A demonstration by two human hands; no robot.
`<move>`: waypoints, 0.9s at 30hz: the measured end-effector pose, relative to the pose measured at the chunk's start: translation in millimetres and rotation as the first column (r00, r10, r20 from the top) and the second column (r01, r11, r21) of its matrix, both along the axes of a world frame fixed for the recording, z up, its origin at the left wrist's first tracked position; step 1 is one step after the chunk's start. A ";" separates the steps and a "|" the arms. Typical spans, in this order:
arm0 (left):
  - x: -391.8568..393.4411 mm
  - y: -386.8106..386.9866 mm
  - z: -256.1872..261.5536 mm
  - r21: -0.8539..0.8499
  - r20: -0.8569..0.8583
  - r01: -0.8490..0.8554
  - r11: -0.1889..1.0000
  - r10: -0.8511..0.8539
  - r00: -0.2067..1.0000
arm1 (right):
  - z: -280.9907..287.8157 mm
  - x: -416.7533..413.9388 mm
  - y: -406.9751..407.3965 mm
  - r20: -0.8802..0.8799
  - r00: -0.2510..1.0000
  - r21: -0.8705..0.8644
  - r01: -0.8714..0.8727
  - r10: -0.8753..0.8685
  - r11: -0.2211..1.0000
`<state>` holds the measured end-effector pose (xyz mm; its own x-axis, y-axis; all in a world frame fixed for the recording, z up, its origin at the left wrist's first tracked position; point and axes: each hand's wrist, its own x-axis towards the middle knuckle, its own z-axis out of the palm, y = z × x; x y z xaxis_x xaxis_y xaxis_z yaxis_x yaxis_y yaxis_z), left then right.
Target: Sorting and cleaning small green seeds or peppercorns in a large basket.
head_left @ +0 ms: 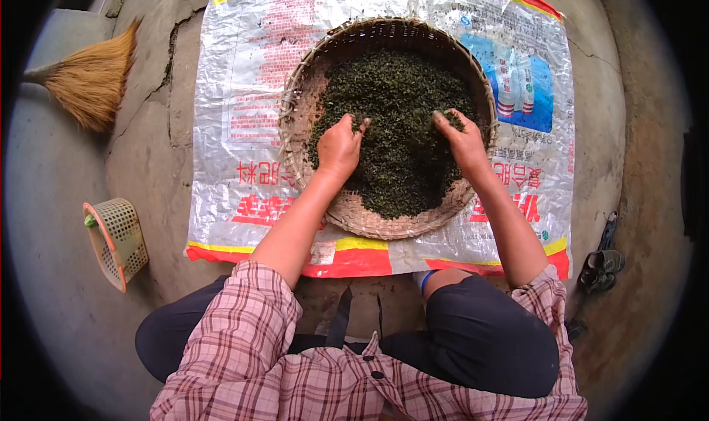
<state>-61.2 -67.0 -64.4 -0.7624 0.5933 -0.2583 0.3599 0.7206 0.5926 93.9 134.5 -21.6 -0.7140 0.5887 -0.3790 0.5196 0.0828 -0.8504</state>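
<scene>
A round woven bamboo basket lies before me, holding a wide heap of small, dark green plant bits. My left hand is at the heap's left side, fingers curled around some of the bits, a few showing near the thumb. Opposite it, at the heap's right side, my right hand pinches another small clump between thumb and fingers. Some fingertips are hidden by the hands and the heap. Bare weave shows along the basket's near and left inner sides.
Under the basket is a flattened, printed plastic woven sack on cracked concrete. At left lie a straw broom and a tipped plastic basket with something green at its rim. Dark shoes stand at right.
</scene>
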 end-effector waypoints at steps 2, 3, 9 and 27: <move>-4.1 0.3 -2.1 0.065 0.006 -0.027 0.997 0.027 1.000 | 10.6 -4.5 -5.1 -0.118 0.957 -0.362 0.208 -0.266 0.909; -7.0 2.9 -0.1 0.115 0.182 -0.100 0.988 0.078 0.980 | 20.0 -6.2 -5.6 -0.080 0.950 -0.480 0.229 -0.303 0.847; -7.0 20.0 27.9 0.135 0.971 -0.705 0.696 0.047 0.232 | 19.3 -0.9 -1.6 0.004 0.992 -0.359 0.122 -0.129 0.925; 0.5 28.4 38.6 0.429 0.637 -0.381 0.819 0.025 0.771 | 37.8 -3.2 -3.0 -0.145 0.981 0.280 -0.088 0.133 0.956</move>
